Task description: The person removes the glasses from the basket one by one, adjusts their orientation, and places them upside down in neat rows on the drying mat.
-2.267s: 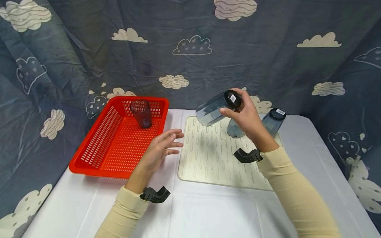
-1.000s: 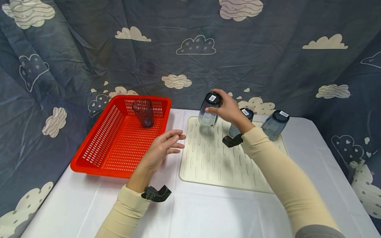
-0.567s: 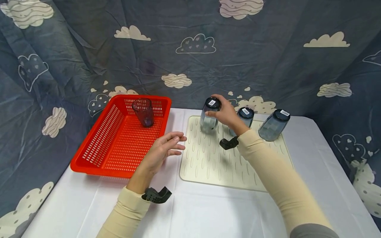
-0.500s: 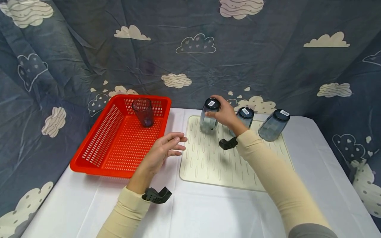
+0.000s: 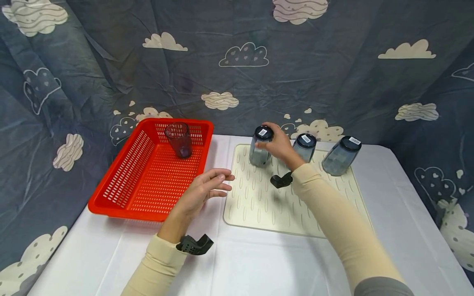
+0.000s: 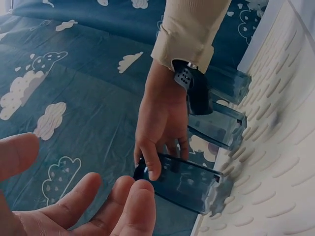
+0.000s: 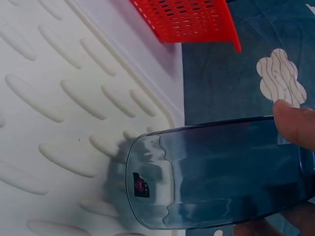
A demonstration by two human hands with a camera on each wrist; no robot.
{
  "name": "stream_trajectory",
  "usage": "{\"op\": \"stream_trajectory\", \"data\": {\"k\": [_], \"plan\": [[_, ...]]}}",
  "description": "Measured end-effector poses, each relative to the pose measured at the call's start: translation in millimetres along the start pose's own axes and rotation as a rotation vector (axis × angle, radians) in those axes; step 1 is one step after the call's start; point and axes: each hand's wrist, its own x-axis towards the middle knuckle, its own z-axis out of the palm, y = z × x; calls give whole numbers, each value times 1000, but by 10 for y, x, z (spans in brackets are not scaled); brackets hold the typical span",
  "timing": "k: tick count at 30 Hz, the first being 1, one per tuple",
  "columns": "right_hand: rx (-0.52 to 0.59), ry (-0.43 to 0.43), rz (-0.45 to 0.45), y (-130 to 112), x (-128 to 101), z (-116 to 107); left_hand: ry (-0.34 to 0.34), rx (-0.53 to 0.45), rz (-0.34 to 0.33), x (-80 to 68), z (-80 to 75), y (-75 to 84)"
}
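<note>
My right hand (image 5: pixel 277 142) grips the base of an upside-down smoky blue tumbler (image 5: pixel 259 148) standing at the far left corner of the cream ribbed drying mat (image 5: pixel 266 205). The same tumbler (image 7: pixel 216 172) fills the right wrist view, rim on the mat, a fingertip (image 7: pixel 295 123) on its side. In the left wrist view the right hand (image 6: pixel 162 128) holds that tumbler (image 6: pixel 187 184). My left hand (image 5: pixel 201 190) hovers open beside the red basket (image 5: pixel 122 193), holding nothing. Two more upside-down blue tumblers (image 5: pixel 304 146) (image 5: pixel 340 155) stand to the right on the mat.
A dark purple tumbler (image 5: pixel 179 139) stands upright at the far end of the red basket. A white cloth covers the table (image 5: pixel 259 263). A blue cloud-print curtain (image 5: pixel 237 61) hangs close behind and to both sides.
My right hand lowered the tilted tumbler leftwards and set it upside down on the mat's far left corner. The left hand stayed nearly still.
</note>
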Motion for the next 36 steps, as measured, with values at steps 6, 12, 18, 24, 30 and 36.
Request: {"op": "stream_trajectory", "data": {"k": [6,12,18,24,30,36], "plan": [[-21,-18,-18,35,-11,38,-7,8,10,-12,10,34],[-35,-32,-5,76,-21,58,-16,5,9,-14,16,26],[-18,-30,9,89,-25,59,-24,1,18,-11,9,14],[-45,-32,19,107,-7,83,10,-17,31,-4,8,-2],[-72,-30,6,150,-20,77,26,-46,31,10,27,-37],[-75,-43,3,141,-55,50,92,-83,41,15,20,-39]]}}
